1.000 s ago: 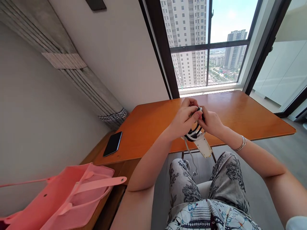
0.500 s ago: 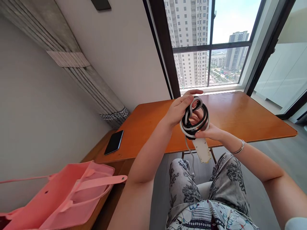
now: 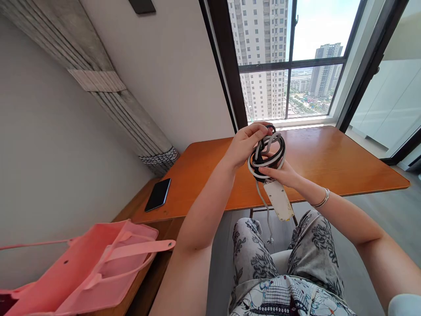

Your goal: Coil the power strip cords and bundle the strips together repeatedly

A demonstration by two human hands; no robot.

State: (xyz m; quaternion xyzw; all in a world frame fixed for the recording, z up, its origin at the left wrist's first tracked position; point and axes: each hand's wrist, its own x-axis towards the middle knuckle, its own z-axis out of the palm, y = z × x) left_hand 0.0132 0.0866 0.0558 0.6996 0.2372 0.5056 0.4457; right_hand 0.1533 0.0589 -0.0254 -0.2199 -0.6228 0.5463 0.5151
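I hold a coil of black and white cables [image 3: 268, 154] in front of me over the near edge of an orange wooden table [image 3: 332, 158]. My left hand [image 3: 246, 142] grips the top left of the coil with curled fingers. My right hand [image 3: 280, 172] pinches the coil from below and right. A white power strip [image 3: 279, 201] hangs down from the coil, and a thin grey cable end [image 3: 267, 221] dangles beside it above my lap.
A black phone [image 3: 158, 195] lies on the table's left part. A pink tote bag [image 3: 88, 267] sits at the lower left on a lower wooden surface. A large window [image 3: 289, 61] is behind the table. A grey curtain [image 3: 108, 92] hangs along the left wall.
The coil has been lifted from low between both hands to higher over the table. My left hand went from flat against the coil to curled on its top.
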